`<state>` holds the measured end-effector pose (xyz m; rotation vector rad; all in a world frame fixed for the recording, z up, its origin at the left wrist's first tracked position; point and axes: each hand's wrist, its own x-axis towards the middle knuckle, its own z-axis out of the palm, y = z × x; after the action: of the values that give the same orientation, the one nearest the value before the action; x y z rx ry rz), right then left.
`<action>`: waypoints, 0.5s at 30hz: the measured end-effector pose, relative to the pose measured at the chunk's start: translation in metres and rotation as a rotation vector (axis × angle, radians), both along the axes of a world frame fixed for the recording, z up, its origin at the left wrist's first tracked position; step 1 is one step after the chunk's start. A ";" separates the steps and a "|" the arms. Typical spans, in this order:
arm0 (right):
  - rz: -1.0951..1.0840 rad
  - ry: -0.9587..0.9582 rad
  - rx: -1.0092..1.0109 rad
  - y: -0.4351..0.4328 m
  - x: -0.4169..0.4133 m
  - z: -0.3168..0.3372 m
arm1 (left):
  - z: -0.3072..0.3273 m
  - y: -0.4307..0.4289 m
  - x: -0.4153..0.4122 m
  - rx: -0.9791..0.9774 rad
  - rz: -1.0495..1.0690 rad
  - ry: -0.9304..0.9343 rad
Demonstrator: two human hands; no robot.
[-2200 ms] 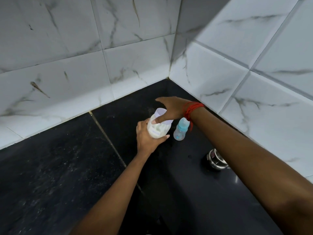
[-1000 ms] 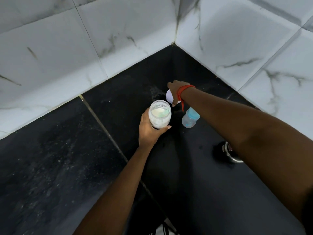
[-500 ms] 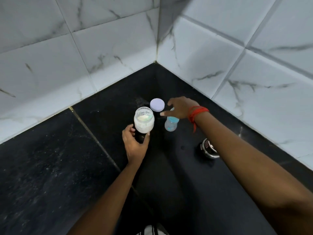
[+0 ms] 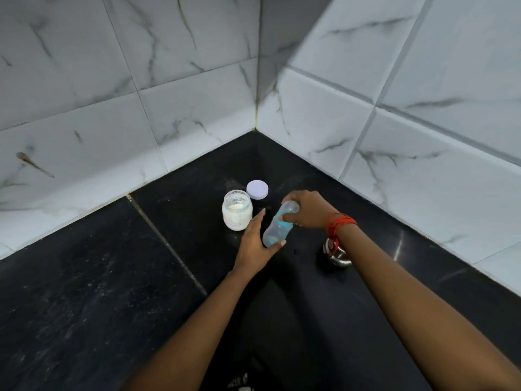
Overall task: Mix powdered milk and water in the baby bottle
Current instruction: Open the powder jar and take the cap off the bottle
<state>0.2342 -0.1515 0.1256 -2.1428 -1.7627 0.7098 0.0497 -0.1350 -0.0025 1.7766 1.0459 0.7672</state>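
Note:
The baby bottle (image 4: 277, 228), clear with a blue collar and a clear cap, hangs tilted above the black counter. My right hand (image 4: 306, 208) grips its capped top end. My left hand (image 4: 255, 244) cups its lower body from the left, thumb under the base. The open jar of powdered milk (image 4: 236, 210) stands on the counter just left of my hands, white powder showing inside. Its pale lilac lid (image 4: 257, 189) lies flat behind the jar.
A small steel vessel (image 4: 337, 253) stands on the black counter (image 4: 112, 277) under my right wrist, partly hidden by it. White marble-patterned tiled walls (image 4: 197, 108) meet in a corner right behind the jar. A joint line runs diagonally across the counter.
My right hand set the lid down behind the jar, then took the baby bottle by its top and tilted it up. My left hand let go of the jar and moved to the bottle.

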 end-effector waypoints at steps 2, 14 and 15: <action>0.010 0.025 0.020 -0.010 0.001 0.006 | 0.003 -0.002 0.001 -0.033 -0.014 -0.023; 0.099 0.194 0.007 -0.034 0.010 0.015 | 0.014 -0.020 -0.007 -0.103 -0.153 -0.061; 0.099 0.195 0.007 -0.034 0.010 0.014 | 0.015 -0.019 -0.006 -0.108 -0.154 -0.051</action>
<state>0.2445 -0.1856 0.1401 -1.9197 -1.7725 0.9031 0.0435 -0.1539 0.0122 1.7145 0.8894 0.6457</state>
